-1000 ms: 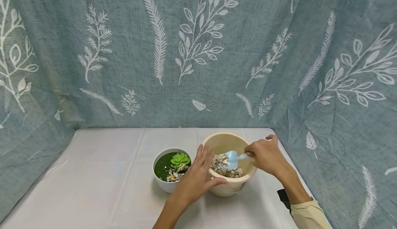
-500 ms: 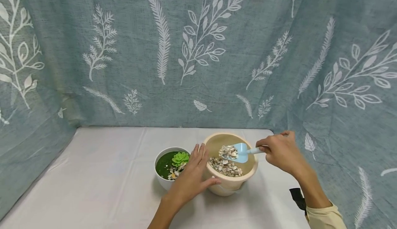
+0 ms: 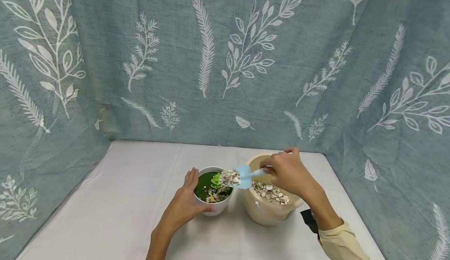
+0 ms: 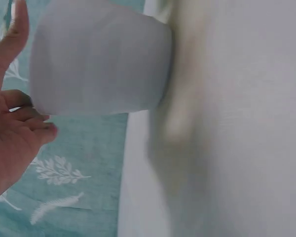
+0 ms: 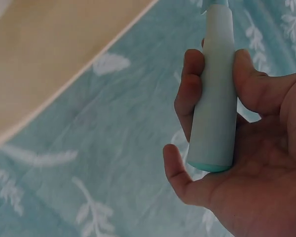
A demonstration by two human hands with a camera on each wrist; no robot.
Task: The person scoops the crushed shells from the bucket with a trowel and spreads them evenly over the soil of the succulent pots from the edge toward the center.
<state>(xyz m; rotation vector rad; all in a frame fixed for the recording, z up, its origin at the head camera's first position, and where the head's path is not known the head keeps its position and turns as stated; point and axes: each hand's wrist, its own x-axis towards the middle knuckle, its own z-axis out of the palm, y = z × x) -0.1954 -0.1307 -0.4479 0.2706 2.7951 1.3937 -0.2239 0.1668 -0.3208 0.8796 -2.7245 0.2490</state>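
My right hand (image 3: 290,174) grips the pale handle (image 5: 214,94) of a small light-blue shovel (image 3: 244,178). Its blade bears a heap of small shells and pebbles (image 3: 230,177) over the right rim of a white pot (image 3: 217,210). In that pot are a dark green surface, a green succulent (image 3: 215,180) partly behind the load, and some stones (image 3: 216,196). My left hand (image 3: 183,201) lies spread at the white pot's left and front, thumb pointing right; in the left wrist view, its fingers (image 4: 27,116) are by the rim. Contact is hard to tell.
A cream bucket (image 3: 261,211), with more shells and pebbles (image 3: 270,192) inside, stands right of the white pot. Both stand on a white-covered table (image 3: 140,189). A blue-green patterned curtain (image 3: 218,123) rises behind and at the sides.
The loaded shovel has risen out of the bucket and moved left to the white pot with my right hand. My left hand has shifted from between the containers to the white pot's left side.
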